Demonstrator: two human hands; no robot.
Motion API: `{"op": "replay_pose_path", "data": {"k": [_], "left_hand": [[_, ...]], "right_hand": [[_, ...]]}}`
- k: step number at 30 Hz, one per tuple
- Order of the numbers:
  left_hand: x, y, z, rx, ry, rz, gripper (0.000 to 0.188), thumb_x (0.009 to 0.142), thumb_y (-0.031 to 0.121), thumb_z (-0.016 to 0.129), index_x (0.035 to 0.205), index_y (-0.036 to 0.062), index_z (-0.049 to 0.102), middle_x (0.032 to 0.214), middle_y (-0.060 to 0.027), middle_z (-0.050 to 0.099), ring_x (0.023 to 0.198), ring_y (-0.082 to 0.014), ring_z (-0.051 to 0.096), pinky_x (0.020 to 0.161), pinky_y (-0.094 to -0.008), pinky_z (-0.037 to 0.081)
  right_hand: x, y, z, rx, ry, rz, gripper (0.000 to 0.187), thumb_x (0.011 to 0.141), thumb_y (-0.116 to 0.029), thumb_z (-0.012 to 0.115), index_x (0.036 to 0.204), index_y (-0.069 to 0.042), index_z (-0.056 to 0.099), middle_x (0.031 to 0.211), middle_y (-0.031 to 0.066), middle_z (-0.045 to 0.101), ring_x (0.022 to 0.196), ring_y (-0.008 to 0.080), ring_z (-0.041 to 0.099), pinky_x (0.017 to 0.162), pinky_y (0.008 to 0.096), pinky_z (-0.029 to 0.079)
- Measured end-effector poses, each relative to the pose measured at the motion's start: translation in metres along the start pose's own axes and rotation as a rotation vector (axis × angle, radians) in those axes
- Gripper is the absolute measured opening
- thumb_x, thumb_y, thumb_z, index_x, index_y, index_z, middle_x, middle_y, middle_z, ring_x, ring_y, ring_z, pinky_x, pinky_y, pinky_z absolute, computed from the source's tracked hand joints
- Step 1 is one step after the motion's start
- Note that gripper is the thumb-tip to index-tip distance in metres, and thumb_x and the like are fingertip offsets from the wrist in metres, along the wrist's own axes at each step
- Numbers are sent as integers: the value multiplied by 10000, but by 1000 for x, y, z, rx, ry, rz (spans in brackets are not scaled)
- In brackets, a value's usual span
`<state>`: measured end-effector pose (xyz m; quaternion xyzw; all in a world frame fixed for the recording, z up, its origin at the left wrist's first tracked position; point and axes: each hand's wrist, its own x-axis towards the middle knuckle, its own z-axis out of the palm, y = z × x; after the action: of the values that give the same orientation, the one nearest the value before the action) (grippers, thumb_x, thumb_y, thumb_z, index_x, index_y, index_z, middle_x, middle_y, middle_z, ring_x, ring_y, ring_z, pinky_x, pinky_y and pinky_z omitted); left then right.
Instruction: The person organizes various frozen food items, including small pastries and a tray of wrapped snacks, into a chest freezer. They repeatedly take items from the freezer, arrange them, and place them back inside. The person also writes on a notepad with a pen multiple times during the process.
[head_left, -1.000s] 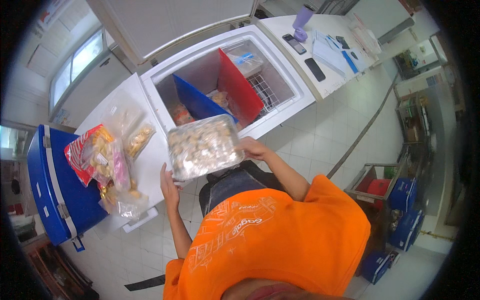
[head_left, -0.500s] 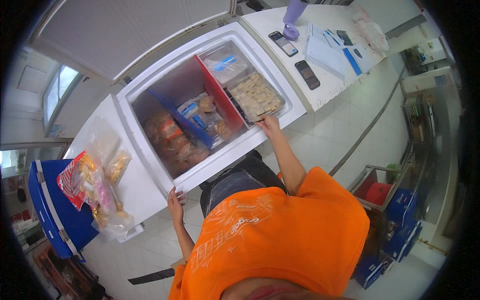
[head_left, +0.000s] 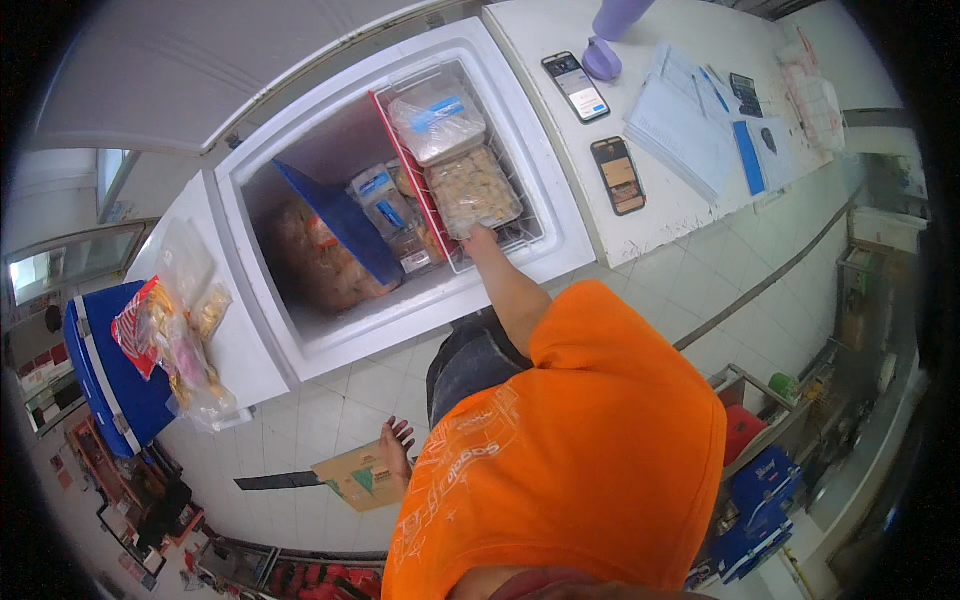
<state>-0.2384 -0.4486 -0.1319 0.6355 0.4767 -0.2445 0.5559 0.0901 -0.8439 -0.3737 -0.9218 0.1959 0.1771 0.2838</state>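
Observation:
My right hand (head_left: 480,241) reaches into the white chest freezer (head_left: 350,338), its fingers closed on the near edge of a transparent tub of pale chunks (head_left: 473,192). This tub sits in a white wire basket (head_left: 530,238) at the freezer's right. Behind it in the basket lies a second plastic tub (head_left: 438,120) with a blue label. My left hand (head_left: 397,446) hangs away from the freezer, holding nothing, its fingers apart. Left of the basket are a red divider (head_left: 408,165), bagged packets (head_left: 385,205), a blue divider (head_left: 345,230) and large frosted bags (head_left: 325,262).
Bags of yellowish food (head_left: 175,335) lie on the white surface at left, beside a blue cooler box (head_left: 110,370). On the right-hand table are two phones (head_left: 617,176), papers (head_left: 680,115) and a purple tumbler (head_left: 618,15). A flattened cardboard piece (head_left: 355,478) lies on the floor.
My left hand has left the freezer's front rim and dropped back towards my body. The tub under my right hand has shifted inward and now sits lower in the basket.

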Motion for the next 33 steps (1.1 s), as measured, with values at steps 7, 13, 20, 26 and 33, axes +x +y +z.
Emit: {"op": "replay_pose_path", "data": {"k": [7, 13, 20, 26, 33], "left_hand": [[-2, -32, 47, 123, -40, 65, 555, 1100, 464, 453, 1462, 53, 539, 1197, -125, 713, 996, -226, 686, 816, -390, 549], [20, -67, 123, 170, -174, 122, 520, 1083, 460, 503, 1402, 57, 577, 1199, -132, 722, 973, -226, 694, 799, -394, 555], [-5, -92, 218, 281, -277, 135, 513, 1079, 457, 540, 1385, 49, 586, 1211, -133, 727, 1008, -238, 702, 823, -408, 565], [-83, -31, 299, 212, -232, 295, 550, 1088, 475, 524, 1435, 51, 573, 1267, -149, 712, 1077, -252, 688, 895, -410, 558], [-172, 47, 481, 157, -204, 479, 514, 1109, 390, 514, 1463, 19, 548, 1268, -130, 709, 1106, -207, 674, 930, -346, 531]], "right_hand": [[-58, -14, -70, 1429, -240, 127, 136, 943, -165, 674, 1002, -44, 693, 831, 54, 670, 769, 176, 648, 661, 355, 542], [-209, 168, -186, 381, -466, -166, 426, 1009, -421, 592, 1093, -29, 737, 941, 119, 743, 905, 224, 694, 829, 386, 546], [-243, 419, -151, 615, -833, 523, 776, 1045, -664, 386, 1573, -100, 464, 1554, 151, 521, 1393, 314, 532, 1146, 456, 429], [-226, 440, -279, 735, -955, 793, 775, 1050, -655, 384, 1526, -52, 487, 1538, 157, 523, 1325, 322, 584, 1065, 528, 507], [-124, 437, -592, 506, -679, 140, 465, 1049, -505, 524, 1157, -88, 698, 1047, 60, 753, 864, 186, 725, 750, 394, 584]]}}
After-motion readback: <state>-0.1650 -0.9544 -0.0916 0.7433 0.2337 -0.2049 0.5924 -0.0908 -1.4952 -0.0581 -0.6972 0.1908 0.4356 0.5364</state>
